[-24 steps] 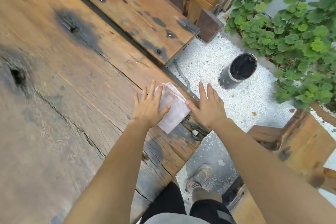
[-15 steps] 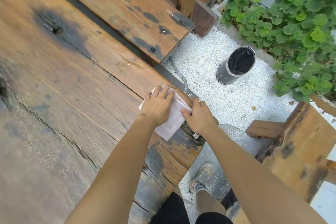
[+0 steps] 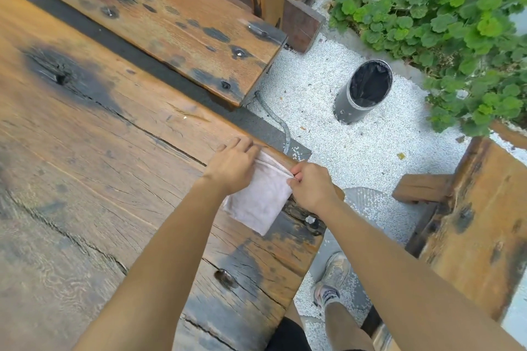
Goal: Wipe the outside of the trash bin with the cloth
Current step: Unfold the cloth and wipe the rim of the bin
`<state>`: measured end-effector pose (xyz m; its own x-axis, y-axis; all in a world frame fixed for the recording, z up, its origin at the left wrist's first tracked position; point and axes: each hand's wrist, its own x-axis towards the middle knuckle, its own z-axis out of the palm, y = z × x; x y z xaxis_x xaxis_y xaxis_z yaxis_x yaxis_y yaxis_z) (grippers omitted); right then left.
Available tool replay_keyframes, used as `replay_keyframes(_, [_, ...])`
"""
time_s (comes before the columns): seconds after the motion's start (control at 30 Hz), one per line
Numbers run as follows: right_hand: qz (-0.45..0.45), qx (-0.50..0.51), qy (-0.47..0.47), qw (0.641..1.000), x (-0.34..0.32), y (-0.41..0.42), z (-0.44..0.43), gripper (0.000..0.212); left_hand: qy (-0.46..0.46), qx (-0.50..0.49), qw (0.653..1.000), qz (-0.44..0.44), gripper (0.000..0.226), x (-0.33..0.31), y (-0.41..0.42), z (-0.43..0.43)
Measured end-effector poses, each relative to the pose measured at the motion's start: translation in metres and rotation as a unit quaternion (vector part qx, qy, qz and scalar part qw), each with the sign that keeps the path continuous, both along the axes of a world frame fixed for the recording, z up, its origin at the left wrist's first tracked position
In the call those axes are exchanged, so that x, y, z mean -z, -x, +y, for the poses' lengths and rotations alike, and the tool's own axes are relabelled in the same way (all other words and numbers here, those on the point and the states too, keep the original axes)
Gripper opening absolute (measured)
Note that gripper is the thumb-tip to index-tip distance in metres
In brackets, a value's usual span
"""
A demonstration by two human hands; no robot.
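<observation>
Both hands have closed since 0.8 s ago: the left hand (image 3: 233,165) grips the cloth (image 3: 258,203) and the right hand (image 3: 312,188) fingers pinch its edge on the desk (image 3: 114,151). Pick-up seems under way. Next, carry it to the trash bin (image 3: 346,107), well apart on the gravel (image 3: 313,122).

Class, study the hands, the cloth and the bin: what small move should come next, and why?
Probably lift the cloth off the table: the left hand and right hand both hold its edges, while the trash bin stands apart on the gravel, untouched.
</observation>
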<state>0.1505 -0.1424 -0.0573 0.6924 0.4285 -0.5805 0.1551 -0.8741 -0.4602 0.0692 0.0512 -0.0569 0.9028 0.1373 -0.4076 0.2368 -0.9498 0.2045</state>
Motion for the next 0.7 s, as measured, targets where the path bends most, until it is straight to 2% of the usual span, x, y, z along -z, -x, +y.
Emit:
replay_keyframes(0.17, [-0.005,-0.007,-0.008,1.0,0.0,-0.003,0.0,0.023,0.021,-0.024,0.999,0.009,0.034,-0.003,0.0,0.015])
replay_keyframes(0.33, [-0.047,-0.036,-0.025,0.998,-0.015,-0.012,-0.001,0.019,0.077,-0.029,0.997,-0.009,0.014,-0.009,0.001,0.02])
replay_keyframes(0.53, [-0.115,-0.05,-0.048,0.991,-0.045,-0.042,-0.015,0.023,0.09,-0.045,0.988,-0.12,0.016,-0.029,-0.019,0.013])
replay_keyframes(0.7, [-0.197,-0.033,-0.1,0.975,-0.082,-0.074,-0.037,0.021,0.064,-0.005,0.961,-0.27,0.015,-0.063,-0.045,0.0])
